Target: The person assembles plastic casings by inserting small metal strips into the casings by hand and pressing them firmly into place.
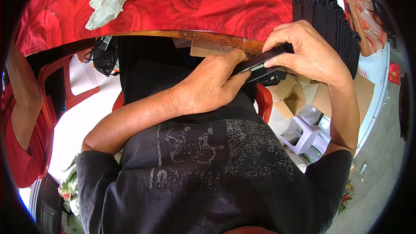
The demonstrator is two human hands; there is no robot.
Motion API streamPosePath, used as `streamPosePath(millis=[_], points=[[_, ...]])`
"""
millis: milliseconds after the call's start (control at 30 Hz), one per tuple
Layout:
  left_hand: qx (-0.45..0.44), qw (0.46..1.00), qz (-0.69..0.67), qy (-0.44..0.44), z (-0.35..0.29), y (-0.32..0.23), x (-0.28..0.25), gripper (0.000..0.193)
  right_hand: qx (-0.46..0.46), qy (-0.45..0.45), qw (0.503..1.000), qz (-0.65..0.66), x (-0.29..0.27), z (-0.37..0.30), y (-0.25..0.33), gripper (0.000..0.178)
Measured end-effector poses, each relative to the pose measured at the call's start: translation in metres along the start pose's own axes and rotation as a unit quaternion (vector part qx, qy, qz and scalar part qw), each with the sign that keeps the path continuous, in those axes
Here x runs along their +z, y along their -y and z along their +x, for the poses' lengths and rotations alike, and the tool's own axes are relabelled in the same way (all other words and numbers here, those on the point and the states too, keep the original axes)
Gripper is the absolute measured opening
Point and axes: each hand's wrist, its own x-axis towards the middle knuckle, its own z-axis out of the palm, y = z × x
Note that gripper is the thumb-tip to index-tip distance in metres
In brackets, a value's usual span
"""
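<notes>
Between my two hands is a long, narrow black piece (271,55), held at a slant just off the table's near edge. My left hand (212,80) is closed on its lower left end, thumb and fingers wrapped round it. At the upper right end my right hand (305,50) grips it, with the thumb pressed on its near side. A pale strip shows along the piece near the right thumb. Its exact kind I cannot make out. Just beyond my right hand stands a row of similar black pieces (323,17), packed side by side on the table's right part.
The round table has a red rose-patterned cloth (173,4) and a wooden edge. A crumpled white tissue (109,6) lies on it. Cardboard boxes (291,100) and a pale plastic stool (308,135) are below right. Other people sit left (24,104) and far right (368,13).
</notes>
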Motion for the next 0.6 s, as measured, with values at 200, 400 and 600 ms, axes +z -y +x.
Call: streamPosePath(millis=[200, 400, 600], points=[[0.031, 0.999, 0.015, -0.013, 0.0, 0.003, 0.001, 0.021, 0.014, 0.006, 1.0, -0.012, -0.001, 0.0, 0.002, 0.022], [0.039, 0.999, 0.036, 0.006, 0.003, 0.001, 0.0, 0.02, -0.021, 0.001, 1.0, -0.001, -0.007, -0.002, 0.001, 0.021], [0.063, 0.997, 0.033, -0.02, 0.007, 0.002, 0.004, 0.018, -0.022, 0.019, 1.0, -0.005, -0.014, -0.002, 0.004, 0.022]])
